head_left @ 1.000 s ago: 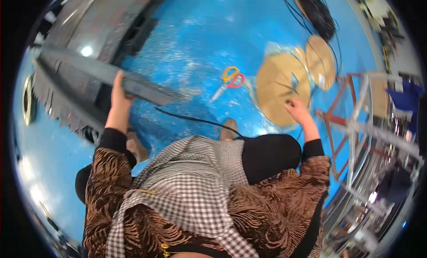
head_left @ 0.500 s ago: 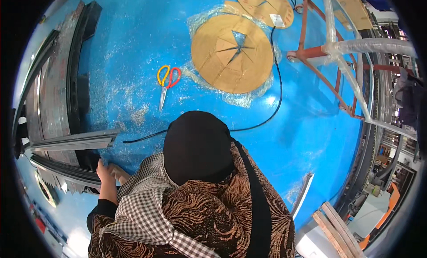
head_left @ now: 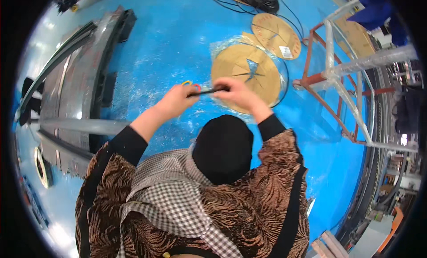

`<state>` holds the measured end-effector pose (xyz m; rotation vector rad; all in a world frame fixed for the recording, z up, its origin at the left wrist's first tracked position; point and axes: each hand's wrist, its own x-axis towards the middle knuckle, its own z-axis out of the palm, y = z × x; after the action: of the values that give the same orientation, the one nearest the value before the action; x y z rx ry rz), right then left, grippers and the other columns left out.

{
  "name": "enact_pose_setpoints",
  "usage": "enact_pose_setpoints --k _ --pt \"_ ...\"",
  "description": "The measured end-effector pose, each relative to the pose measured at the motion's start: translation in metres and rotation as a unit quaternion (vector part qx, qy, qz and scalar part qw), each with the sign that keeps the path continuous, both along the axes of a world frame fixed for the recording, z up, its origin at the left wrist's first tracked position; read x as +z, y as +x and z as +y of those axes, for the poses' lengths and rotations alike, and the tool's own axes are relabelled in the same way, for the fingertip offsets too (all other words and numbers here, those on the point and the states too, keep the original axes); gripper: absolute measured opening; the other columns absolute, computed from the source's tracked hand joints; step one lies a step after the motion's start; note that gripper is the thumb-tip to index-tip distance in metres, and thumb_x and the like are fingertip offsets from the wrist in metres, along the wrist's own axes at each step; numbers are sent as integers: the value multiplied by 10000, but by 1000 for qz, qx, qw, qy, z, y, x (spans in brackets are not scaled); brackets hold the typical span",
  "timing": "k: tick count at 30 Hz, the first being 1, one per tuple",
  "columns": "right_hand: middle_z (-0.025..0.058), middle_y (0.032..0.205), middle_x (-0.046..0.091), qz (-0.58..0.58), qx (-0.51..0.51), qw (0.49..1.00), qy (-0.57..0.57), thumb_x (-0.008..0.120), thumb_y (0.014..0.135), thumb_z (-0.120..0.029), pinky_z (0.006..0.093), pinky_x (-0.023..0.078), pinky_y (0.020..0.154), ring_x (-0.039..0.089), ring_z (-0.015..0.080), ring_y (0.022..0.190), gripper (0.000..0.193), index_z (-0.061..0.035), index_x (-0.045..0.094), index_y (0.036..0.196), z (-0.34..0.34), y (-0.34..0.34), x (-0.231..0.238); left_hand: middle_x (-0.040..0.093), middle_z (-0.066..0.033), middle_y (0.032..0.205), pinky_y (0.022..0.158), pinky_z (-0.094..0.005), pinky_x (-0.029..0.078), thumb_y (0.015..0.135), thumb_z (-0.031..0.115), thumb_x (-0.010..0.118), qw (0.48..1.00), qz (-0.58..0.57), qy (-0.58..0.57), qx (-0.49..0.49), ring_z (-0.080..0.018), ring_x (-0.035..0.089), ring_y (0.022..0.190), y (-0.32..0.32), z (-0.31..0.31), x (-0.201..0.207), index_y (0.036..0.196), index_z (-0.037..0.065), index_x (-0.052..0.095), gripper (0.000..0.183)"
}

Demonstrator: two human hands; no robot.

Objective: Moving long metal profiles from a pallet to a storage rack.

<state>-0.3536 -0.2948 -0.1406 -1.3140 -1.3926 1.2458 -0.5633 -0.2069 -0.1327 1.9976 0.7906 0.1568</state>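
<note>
In front of me, both hands are raised over the floor with a short stretch of black cord (head_left: 207, 92) held taut between them. My left hand (head_left: 177, 100) is closed around one part of it. Gripping it farther right is my right hand (head_left: 234, 93), seen against a round brown cardboard disc (head_left: 227, 61). Motion blurs the fingers and the cord. Partly covered by the left hand lie scissors (head_left: 187, 83) with yellow and red handles; their blades are hidden. Past the disc's right edge, a black cord curves along the floor.
Long dark metal profiles (head_left: 78, 87) are stacked at the left, with a pale bar (head_left: 84, 125) across them. A second cardboard disc (head_left: 271, 32) and a black cord coil (head_left: 260, 1) lie farther off. At the right stands a red, plastic-wrapped frame (head_left: 316, 78); wooden pieces (head_left: 329, 245) lie near.
My hands have moved from the stacked profiles at lower left up to the middle, and now hold the black cord that lay on the floor. The view has shifted.
</note>
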Motion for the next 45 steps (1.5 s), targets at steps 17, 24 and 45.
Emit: enact_pose_setpoints --k 17,24,45 --pt "90 787 617 53 307 940 -137 491 881 -311 246 452 593 560 159 655 350 11 610 948 44 -193 40 579 -45 643 493 -358 430 683 128 543 789 120 497 -341 -212 517 499 -93 -84 41 660 108 593 58" --pt "29 646 541 266 106 945 -156 436 911 -200 203 380 510 469 103 538 227 -35 565 999 22 -244 42 557 -63 812 557 -335 433 710 149 531 770 -126 573 -252 -209 527 673 -154 -104 27 759 97 574 84" --pt "79 853 585 204 157 961 -102 444 920 -121 236 460 686 543 137 727 217 28 520 1057 -26 -317 25 623 -33 777 536 -169 422 811 -2 581 833 -384 -102 384 -62 503 587 -275 -92 56 904 9 626 104"
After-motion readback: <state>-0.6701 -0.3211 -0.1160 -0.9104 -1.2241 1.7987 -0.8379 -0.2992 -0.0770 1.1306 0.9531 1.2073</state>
